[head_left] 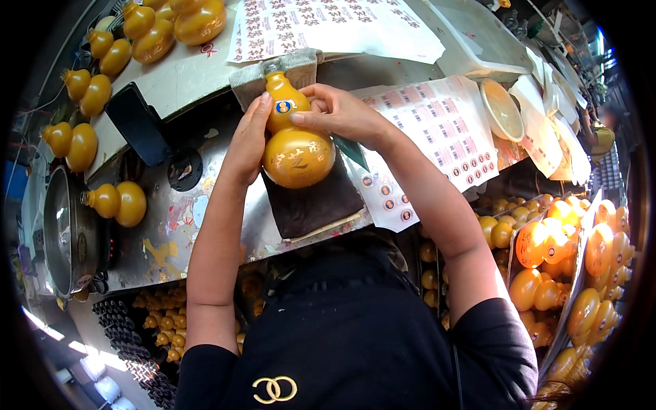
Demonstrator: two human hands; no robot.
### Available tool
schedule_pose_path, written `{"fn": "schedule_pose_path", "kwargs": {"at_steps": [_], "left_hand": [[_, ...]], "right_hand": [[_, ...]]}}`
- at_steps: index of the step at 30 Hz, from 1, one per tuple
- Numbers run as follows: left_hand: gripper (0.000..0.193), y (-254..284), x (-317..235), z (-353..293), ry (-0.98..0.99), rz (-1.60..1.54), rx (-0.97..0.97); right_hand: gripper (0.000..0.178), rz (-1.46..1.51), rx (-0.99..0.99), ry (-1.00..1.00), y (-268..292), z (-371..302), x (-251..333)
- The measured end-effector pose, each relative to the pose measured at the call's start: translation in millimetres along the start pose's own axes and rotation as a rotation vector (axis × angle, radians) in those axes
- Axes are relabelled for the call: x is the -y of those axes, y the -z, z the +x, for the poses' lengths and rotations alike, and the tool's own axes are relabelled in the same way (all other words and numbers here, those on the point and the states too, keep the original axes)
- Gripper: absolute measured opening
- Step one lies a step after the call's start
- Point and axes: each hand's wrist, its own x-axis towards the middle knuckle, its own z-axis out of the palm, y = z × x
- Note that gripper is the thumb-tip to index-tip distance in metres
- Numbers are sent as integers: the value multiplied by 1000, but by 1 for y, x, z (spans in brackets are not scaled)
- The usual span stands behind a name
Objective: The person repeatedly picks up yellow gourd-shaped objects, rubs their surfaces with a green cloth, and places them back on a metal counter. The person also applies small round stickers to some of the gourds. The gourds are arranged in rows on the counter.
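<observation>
One metal worktop [181, 222], scuffed and paint-stained, spread beneath the hands. Two large paper sheets showed: a far sheet [342, 31] with printed rows, and a sticker sheet [447, 119] at the right. One round, shiny metal pan [63, 236] was at the left edge. One squarish dark brown pad [313, 208] had a matte face. At least five glossy yellow bottles [83, 147] lined the far left; another single bottle [128, 205] was near the pan.

One smooth, double-bulbed bottle [301, 160] was between two hands, above the pad. The left hand [247, 140] had its fingers pressed along one side; the right hand [348, 117] pinched the upper bulb, thumb beside one oval blue-and-orange sticker [282, 106].
</observation>
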Motion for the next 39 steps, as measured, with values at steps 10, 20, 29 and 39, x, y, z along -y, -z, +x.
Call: {"fn": "schedule_pose_path", "kwargs": {"at_steps": [10,20,29,39], "left_hand": [[44,6,9,2,-98,142,28],[44,3,13,4,-72,143,-35],[44,-1,2,0,27,-59,17],[43,1,6,8,-42,55,2]], "right_hand": [[46,65,-13,-19,-2,1,-2],[41,-8,-126,-98,-13,7,8],[48,221,-63,-144,-3,4,6],[54,42,-166,-69,-12,10,1]]}}
